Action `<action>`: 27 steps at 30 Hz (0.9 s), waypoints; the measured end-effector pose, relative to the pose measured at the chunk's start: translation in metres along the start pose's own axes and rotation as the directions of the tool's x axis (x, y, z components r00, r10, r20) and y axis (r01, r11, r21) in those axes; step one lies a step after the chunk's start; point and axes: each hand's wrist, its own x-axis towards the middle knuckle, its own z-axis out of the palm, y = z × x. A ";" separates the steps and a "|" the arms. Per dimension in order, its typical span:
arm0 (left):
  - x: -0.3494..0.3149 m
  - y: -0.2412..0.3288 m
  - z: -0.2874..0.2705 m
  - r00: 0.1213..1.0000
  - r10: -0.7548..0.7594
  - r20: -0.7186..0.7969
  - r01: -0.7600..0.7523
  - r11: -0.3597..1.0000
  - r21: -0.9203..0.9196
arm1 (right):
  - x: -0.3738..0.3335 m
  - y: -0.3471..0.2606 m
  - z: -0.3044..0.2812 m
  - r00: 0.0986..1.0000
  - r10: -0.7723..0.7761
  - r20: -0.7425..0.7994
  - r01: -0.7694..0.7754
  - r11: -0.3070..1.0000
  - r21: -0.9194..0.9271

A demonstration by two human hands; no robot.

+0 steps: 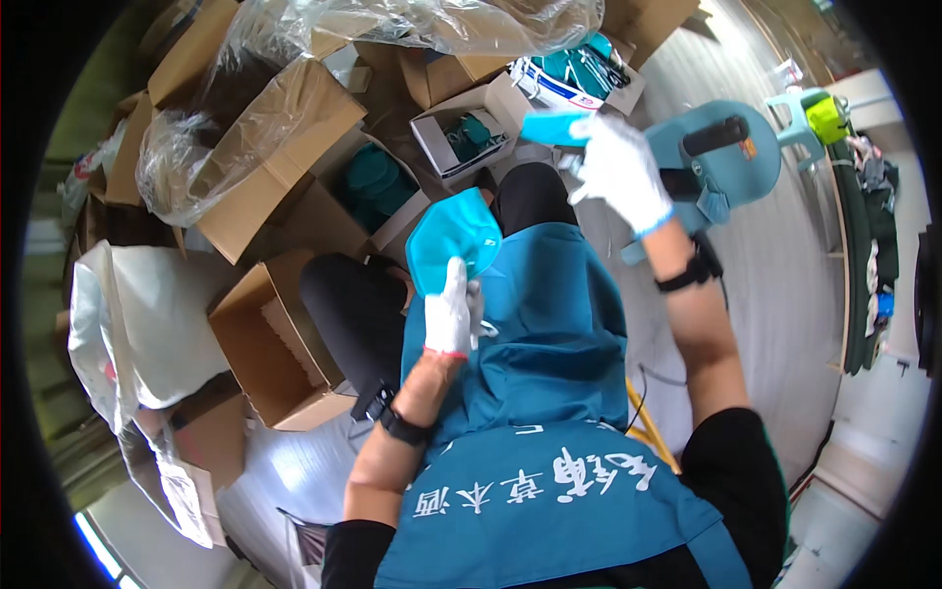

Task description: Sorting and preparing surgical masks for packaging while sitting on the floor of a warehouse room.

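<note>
My left hand (pixel 451 314), in a white knit glove, is closed on a teal folded face mask (pixel 453 240) held above my lap, the thumb across its lower part. Farther forward and to the right, my right hand (pixel 628 172), also gloved in white, grips a smaller-looking teal piece (pixel 551 128) by its end; it looks like another folded mask, but the hand is blurred. Beyond it sits a white box (pixel 559 83) with teal masks and dark straps. A small white carton (pixel 442 147) holds more masks. Left of that, teal masks (pixel 368 182) fill a large cardboard box.
An opened cardboard box (pixel 260 353) stands beside my left knee, near a white plastic sack (pixel 157 324). Clear plastic film (pixel 196 167) drapes over the cartons. To the right are a blue-grey stool-like seat (pixel 756 187) with a dark cylinder on it and a pale green stool (pixel 800 118).
</note>
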 end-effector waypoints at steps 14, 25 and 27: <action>0.019 -0.007 -0.008 0.845 -0.090 0.527 0.193 0.971 -0.143 | -0.085 0.042 0.048 0.789 0.087 0.609 0.269 0.841 -0.469; 0.025 0.007 -0.011 0.978 -0.084 0.193 0.196 0.697 -0.690 | -0.108 -0.023 0.064 0.822 0.314 0.475 -0.230 0.946 -0.227; 0.053 -0.024 -0.040 0.956 -0.006 0.293 0.199 0.748 -0.633 | -0.116 0.001 0.062 0.805 0.262 0.533 -0.327 0.944 0.031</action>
